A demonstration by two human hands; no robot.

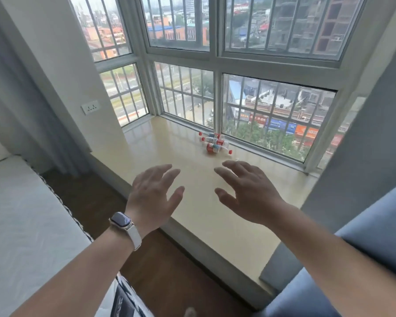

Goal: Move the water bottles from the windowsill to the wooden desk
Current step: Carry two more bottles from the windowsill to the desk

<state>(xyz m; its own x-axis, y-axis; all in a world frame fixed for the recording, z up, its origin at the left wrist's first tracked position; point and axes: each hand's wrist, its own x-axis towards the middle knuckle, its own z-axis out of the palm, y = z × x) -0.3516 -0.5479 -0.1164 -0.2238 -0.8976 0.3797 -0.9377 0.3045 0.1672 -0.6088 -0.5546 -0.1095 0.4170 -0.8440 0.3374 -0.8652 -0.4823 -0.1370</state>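
Three clear water bottles (214, 143) with red caps and red-and-blue labels lie on their sides in a small cluster on the beige windowsill (176, 147), close to the glass. My left hand (154, 195), with a watch on its wrist, hovers over the sill's near part with its fingers spread and empty. My right hand (247, 191) hovers beside it, fingers also spread, holding nothing. Both hands are well short of the bottles. No wooden desk is in view.
A bed with a white mattress (25, 225) fills the left side. Grey curtains (364, 156) hang at the right, and a blue fabric edge lies below them. Dark wooden floor (151, 271) runs between bed and sill. Barred windows back the sill.
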